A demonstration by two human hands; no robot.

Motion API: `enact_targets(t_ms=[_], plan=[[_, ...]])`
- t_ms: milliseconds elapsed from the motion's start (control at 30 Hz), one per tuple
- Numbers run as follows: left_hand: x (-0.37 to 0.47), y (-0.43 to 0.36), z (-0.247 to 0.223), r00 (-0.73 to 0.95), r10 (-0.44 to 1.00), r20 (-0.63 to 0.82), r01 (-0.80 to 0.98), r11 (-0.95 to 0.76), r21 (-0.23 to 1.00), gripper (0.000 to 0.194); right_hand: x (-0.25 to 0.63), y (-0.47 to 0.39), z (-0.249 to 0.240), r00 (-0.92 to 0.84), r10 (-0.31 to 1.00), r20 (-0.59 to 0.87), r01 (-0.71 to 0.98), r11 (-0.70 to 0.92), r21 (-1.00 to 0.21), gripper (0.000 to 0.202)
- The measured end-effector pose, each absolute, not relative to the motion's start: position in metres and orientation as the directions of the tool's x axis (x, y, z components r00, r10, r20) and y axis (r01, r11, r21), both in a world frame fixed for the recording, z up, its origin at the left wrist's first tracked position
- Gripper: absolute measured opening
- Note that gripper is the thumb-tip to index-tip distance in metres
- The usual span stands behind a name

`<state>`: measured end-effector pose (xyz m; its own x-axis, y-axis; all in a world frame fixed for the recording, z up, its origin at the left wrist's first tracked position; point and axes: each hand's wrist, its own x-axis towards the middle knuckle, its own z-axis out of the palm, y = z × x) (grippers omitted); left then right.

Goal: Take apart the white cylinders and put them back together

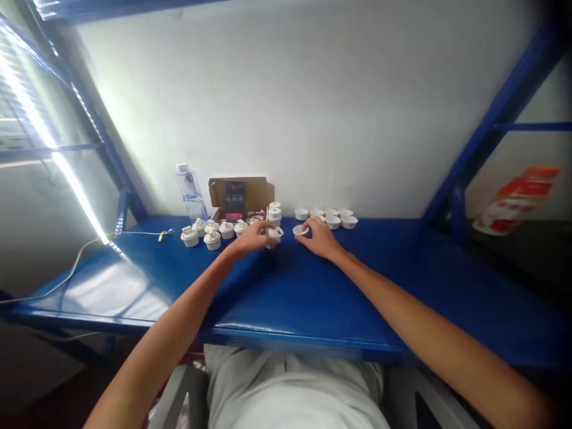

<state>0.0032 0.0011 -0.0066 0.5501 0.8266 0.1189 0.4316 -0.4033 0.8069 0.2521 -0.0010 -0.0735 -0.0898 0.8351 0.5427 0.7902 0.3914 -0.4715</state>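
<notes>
The white cup lies to the right of the white piece, at nearly the same depth on the blue tabletop, with a narrow gap between them. The right hand is the nearer to the cup, gripping its right side between thumb and fingers; the cup's mouth faces upward. The left hand, fingers nearly closed, grasps the white piece from its left; blur hides the exact contact, and the piece's long axis cannot be told. Lidded white containers stand beyond the left hand and to its left, before an open cardboard box; open white cups stand behind and to the right of the right hand.
</notes>
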Motion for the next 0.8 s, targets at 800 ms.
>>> enact_targets(t_ms=[800], plan=[[-0.044, -0.009, 0.023, 0.447, 0.891, 0.08, 0.88, -0.421, -0.222, 0.035, 0.23, -0.028, -0.057, -0.253, 0.943, 0.217, 0.86, 0.322, -0.396, 0.05]])
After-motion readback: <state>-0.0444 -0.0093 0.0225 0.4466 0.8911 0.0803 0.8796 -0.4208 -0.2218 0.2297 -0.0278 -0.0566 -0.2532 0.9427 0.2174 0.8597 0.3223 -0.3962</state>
